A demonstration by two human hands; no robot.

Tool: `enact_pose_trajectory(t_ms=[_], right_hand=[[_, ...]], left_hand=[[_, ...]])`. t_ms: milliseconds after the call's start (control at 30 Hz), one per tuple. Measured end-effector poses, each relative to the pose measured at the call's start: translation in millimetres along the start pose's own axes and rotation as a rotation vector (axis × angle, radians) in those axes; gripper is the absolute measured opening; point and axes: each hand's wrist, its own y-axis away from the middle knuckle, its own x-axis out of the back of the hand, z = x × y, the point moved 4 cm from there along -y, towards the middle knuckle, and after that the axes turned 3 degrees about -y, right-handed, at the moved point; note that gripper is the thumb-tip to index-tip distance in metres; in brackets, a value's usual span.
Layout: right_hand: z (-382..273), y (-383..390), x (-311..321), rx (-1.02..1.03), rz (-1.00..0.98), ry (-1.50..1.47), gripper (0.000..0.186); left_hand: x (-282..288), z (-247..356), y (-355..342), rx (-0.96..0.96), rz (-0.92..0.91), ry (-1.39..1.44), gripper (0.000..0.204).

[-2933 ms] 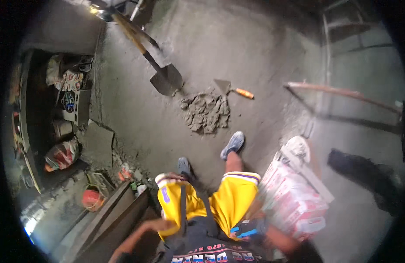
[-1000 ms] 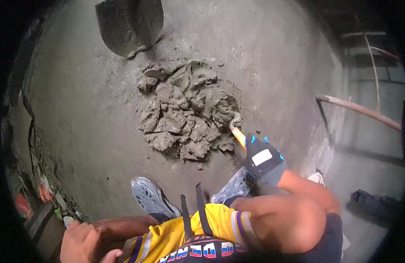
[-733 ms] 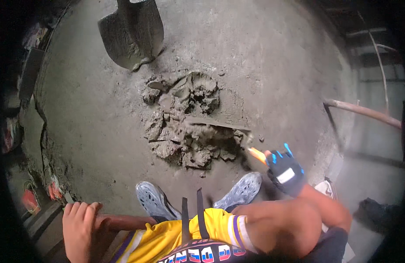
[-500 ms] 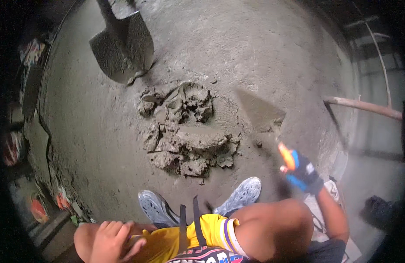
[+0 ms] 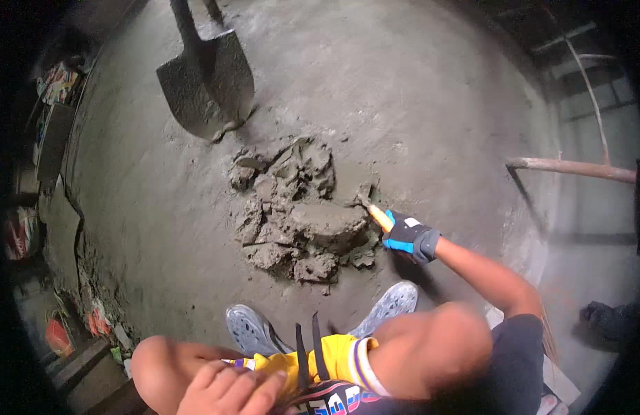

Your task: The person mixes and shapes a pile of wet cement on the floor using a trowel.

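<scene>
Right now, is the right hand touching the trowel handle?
Touching: the head view shows the gloved right hand closed around the trowel handle, whose orange front end sticks out.

Squats with both knees (image 5: 462, 335) bent and spread, reaches the bare right forearm (image 5: 489, 273) forward and inward from a bent elbow (image 5: 534, 304), and curls the gloved right hand (image 5: 406, 237) into a grip; holds the bare left hand (image 5: 226, 393) low before the torso (image 5: 341, 401), back upward, fingers (image 5: 263, 393) loosely bent.

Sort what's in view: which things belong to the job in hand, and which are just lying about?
Job in hand:
trowel in the gloved right hand
grey mix heap beside it
shovel, probably, with mix on its tip

Lying about, it seems:
dark bundle at right
indistinct red object, lower left
</scene>
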Motion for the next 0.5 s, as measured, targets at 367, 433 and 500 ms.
enact_pose_trajectory(t_ms=[367, 433, 500], right_hand=[[-23, 111, 69, -0.283, 0.164, 0.303, 0.034], [-3, 108, 54, -0.578, 0.088, 0.062, 0.038], [31, 102, 51, -0.331, 0.045, 0.193, 0.043]], left_hand=[[-14, -27, 43, 0.368, -0.102, -0.072, 0.053], [-9, -25, 39, 0.353, -0.093, -0.072, 0.053], [-7, -30, 39, 0.290, -0.039, -0.062, 0.053]])
